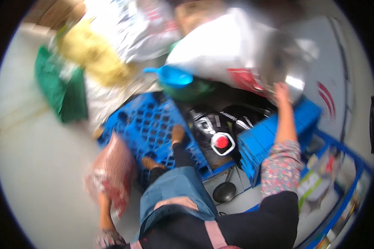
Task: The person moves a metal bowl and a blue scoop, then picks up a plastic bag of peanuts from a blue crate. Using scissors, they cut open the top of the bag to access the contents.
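Observation:
My left hand [104, 198] grips the end of a reddish plastic sack [113, 168], which hangs at my left side over the pale floor. At arm's length to the right, my right hand [281, 91] has hold of the near edge of a shiny metal basin [288, 68]. The basin is blurred, so its inside cannot be made out. Close behind it, a large white sack [215, 46] with red print bulges up. Below my right forearm stands a stack of blue plastic panels or folded crates [263, 133].
My feet are on a blue plastic pallet [146, 115]. Near them are a jug with a red cap [221, 142] and a skimmer ladle [224, 191]. A blue scoop [176, 76], yellow sack [93, 51] and green sack [62, 90] lie ahead. To the right runs a blue-framed rack [358, 168].

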A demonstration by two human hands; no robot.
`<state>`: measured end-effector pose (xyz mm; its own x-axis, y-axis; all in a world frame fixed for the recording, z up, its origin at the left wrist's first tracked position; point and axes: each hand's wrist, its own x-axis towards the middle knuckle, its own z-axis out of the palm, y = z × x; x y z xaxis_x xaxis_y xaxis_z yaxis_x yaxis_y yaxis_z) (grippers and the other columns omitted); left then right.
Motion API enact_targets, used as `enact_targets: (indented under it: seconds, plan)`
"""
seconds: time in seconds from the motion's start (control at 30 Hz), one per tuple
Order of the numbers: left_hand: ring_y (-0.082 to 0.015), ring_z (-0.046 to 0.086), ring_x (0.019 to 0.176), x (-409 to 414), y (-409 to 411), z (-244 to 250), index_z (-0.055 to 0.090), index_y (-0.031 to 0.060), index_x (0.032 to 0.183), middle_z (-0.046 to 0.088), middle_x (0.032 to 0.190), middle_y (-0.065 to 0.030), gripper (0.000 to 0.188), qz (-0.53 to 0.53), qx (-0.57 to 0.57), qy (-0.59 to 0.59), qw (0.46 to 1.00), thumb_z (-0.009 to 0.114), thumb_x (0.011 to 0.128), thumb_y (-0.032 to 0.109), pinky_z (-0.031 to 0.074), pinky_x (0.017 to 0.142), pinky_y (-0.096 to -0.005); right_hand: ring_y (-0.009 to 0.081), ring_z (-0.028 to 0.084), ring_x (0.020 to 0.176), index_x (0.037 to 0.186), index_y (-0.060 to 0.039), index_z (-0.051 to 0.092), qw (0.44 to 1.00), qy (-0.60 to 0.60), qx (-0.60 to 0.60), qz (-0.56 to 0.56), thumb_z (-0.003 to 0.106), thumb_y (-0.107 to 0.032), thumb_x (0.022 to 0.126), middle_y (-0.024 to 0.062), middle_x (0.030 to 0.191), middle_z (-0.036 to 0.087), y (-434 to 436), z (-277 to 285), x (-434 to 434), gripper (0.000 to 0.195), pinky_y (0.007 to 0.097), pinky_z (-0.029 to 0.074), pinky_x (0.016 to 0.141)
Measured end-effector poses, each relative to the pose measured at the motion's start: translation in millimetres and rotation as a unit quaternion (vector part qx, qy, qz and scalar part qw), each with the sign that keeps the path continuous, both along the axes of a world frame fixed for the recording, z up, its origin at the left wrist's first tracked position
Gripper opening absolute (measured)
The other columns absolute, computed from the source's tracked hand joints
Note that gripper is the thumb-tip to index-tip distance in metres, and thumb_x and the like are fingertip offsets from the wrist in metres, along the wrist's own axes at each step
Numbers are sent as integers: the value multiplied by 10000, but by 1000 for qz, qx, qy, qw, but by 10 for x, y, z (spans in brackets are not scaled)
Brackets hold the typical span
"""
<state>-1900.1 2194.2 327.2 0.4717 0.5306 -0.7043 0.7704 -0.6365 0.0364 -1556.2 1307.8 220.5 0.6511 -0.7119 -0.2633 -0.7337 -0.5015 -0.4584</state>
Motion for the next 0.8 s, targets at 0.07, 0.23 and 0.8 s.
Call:
enact_targets:
  seconds: [0.07, 0.23, 0.8]
  plan:
    - [-323, 663, 760, 579, -507, 203, 671, -26, 906, 672, 852, -210, 342, 100, 0, 45, 994, 460, 890, 243, 505, 674, -447, 253, 570, 1034, 1191, -36, 557, 993, 63, 101, 18, 576, -400, 863, 109, 1109, 610, -455, -194, -26, 490, 375, 476, 856]
    - [-404, 571, 986, 280, -385, -380, 595, 6, 1033, 603, 1029, -255, 257, -86, 109, 107, 985, 469, 827, 96, 441, 859, -457, 133, 560, 876, 1211, -155, 541, 935, 55, 317, -146, 631, -498, 814, 6, 1069, 595, -1602, -227, 365, 533, 288, 460, 757]
    - [-372, 559, 1050, -199, -456, -368, 581, 59, 1130, 596, 1095, -232, 385, 20, 154, 145, 977, 540, 750, 20, 439, 896, -426, 141, 471, 704, 1038, -68, 570, 931, 140, 297, -160, 659, -317, 853, 9, 777, 512, -1372, -857, 906, 323, 243, 381, 584]
